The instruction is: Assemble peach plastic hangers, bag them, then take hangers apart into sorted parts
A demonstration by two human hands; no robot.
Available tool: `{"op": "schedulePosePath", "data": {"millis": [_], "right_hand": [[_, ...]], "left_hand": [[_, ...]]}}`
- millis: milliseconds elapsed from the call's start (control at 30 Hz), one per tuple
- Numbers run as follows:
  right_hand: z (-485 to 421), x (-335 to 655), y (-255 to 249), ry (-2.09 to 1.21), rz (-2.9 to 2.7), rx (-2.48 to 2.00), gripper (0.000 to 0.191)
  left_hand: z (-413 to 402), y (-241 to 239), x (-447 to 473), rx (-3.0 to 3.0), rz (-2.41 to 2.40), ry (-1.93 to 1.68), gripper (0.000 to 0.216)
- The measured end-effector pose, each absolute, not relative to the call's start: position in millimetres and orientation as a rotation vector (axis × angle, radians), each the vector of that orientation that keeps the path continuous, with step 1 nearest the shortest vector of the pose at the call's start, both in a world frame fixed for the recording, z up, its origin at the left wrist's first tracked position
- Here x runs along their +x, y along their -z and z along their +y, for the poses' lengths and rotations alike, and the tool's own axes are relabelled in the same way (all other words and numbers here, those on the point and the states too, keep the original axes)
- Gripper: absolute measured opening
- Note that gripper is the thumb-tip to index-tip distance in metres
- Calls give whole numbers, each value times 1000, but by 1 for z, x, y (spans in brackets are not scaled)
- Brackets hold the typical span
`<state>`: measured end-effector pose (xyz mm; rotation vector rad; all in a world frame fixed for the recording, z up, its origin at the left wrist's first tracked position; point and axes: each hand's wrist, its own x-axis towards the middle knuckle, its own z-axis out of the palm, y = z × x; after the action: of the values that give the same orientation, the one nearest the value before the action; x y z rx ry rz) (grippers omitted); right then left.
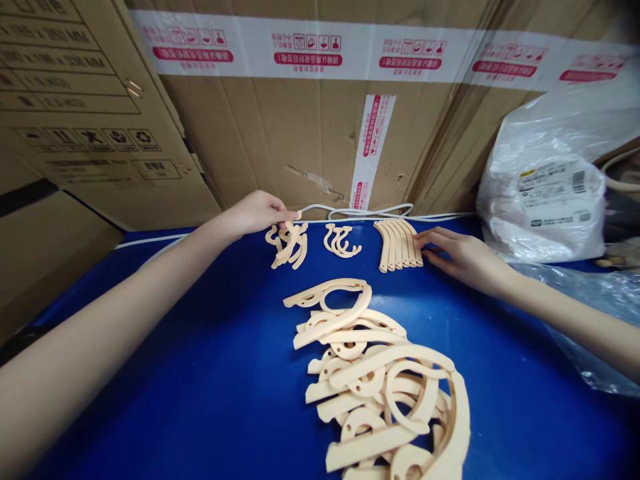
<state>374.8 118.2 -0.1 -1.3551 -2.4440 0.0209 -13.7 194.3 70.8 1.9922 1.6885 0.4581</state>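
Note:
My left hand [260, 212] is closed in a pinch on a beige plastic hanger arm, over a small jumbled pile of hanger pieces [290, 245] at the back of the blue table. Next to that pile lies a cluster of small hanger hooks [343, 241]. Farther right, several curved hanger arms [399, 245] stand side by side in a neat row. My right hand [457, 257] has its fingers apart, with the fingertips against the row's right end. Nearer to me a large heap of folded beige hangers [385, 373] overlaps, some with hooks and rings showing.
Cardboard boxes [280, 133] with printed tape stand behind the blue table surface [215, 373]. A white cable [370, 213] runs along the back edge. At right are a labelled clear plastic bag [545, 207] and loose clear film [595, 313].

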Motion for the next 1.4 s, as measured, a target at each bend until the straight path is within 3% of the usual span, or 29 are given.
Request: {"op": "schedulePosePath", "data": {"millis": [333, 567, 700, 933, 1200, 1400], "right_hand": [[123, 371, 2, 11, -2473, -1248, 20], [101, 335, -27, 391, -2532, -1078, 17], [82, 315, -51, 493, -2498, -964, 16], [96, 330, -71, 226, -2126, -1240, 19], [105, 310, -68, -80, -2288, -1176, 24], [112, 255, -57, -584, -2344, -1012, 31]], "left_hand": [[200, -59, -39, 1944, 1737, -423, 39], [199, -44, -38, 2068, 1901, -418, 43], [167, -55, -29, 2209, 1705, -360, 45], [112, -57, -20, 2207, 1321, 79, 45], [129, -57, -13, 1978, 1186, 59, 35], [139, -84, 7, 1869, 1156, -124, 30]]}}
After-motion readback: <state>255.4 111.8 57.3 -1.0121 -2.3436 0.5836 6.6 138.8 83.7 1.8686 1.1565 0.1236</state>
